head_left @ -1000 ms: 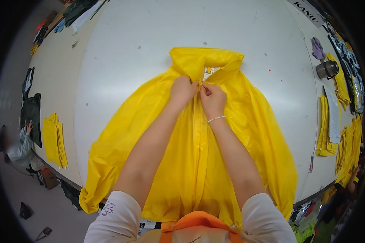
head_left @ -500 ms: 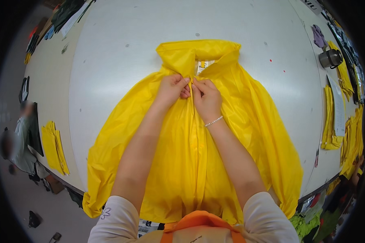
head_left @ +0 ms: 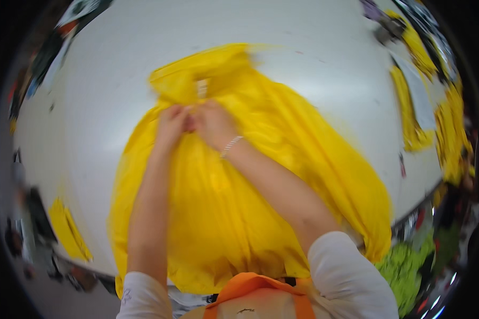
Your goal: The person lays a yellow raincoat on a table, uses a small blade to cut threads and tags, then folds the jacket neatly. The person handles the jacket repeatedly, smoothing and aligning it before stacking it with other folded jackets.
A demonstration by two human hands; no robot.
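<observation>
A yellow raincoat [head_left: 282, 143] lies spread front up on the white table, its collar pointing away from me and its sleeves bulging at both sides. A small pale label [head_left: 202, 87] shows inside the neck. Just below the collar, my left hand [head_left: 174, 123] and my right hand [head_left: 213, 123] meet at the front opening. Both have their fingers closed on the coat's front edges and nearly touch each other. The picture is smeared, so the exact pinch and any fastener between the fingertips are hidden. A beaded bracelet [head_left: 231, 147] circles my right wrist.
Folded yellow garments [head_left: 407, 109] and a white sheet [head_left: 415, 90] lie along the table's right side, a metal flask [head_left: 389, 30] beyond them. Another yellow piece [head_left: 69, 231] lies at the left edge. Bright green cloth [head_left: 404, 271] sits below at right. A person is blurred at far left.
The view has swung, so the table and coat appear tilted. My hands, still at the front opening, now sit farther left in the picture and closer together. The collar has shifted left with them.
</observation>
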